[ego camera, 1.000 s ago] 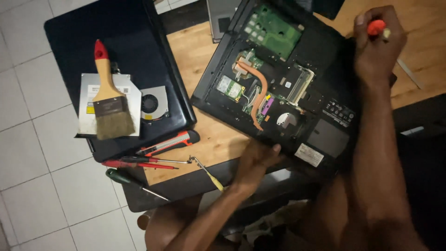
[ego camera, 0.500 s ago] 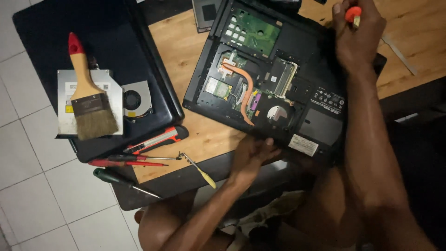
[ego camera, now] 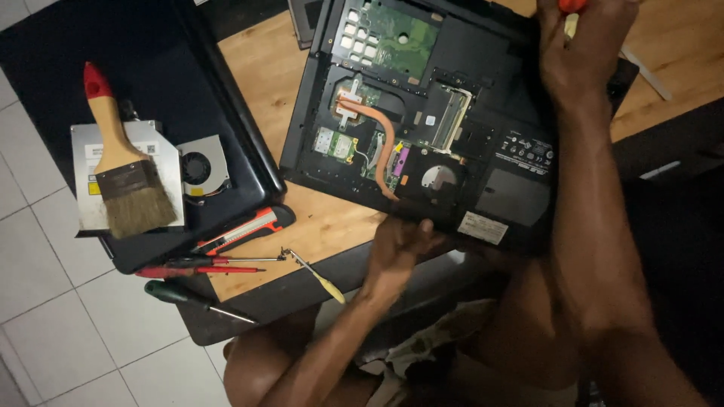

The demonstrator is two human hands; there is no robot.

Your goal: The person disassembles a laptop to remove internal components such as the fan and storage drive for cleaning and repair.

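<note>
An opened black laptop (ego camera: pixel 498 188) lies bottom-up on a wooden table (ego camera: pixel 317 226), its green circuit boards and copper heat pipe (ego camera: pixel 381 132) exposed. My left hand (ego camera: pixel 400 245) grips the laptop's near edge with the thumb on top. My right hand (ego camera: pixel 581 45) is at the laptop's far right corner, closed around a screwdriver with an orange handle (ego camera: pixel 571 4) that is mostly cut off by the frame's top edge.
A dark panel (ego camera: pixel 128 75) at left carries a paintbrush (ego camera: pixel 121 169) with a red-tipped wooden handle, a silver optical drive (ego camera: pixel 166 162) and a small fan (ego camera: pixel 200 169). Several screwdrivers (ego camera: pixel 204 267) and a red utility knife (ego camera: pixel 245 230) lie at the table's near edge. White floor tiles surround it.
The view has shifted, so everything sits lower left in the frame. My right hand with the screwdriver stays at the laptop's far corner; my left hand keeps its grip on the near edge.
</note>
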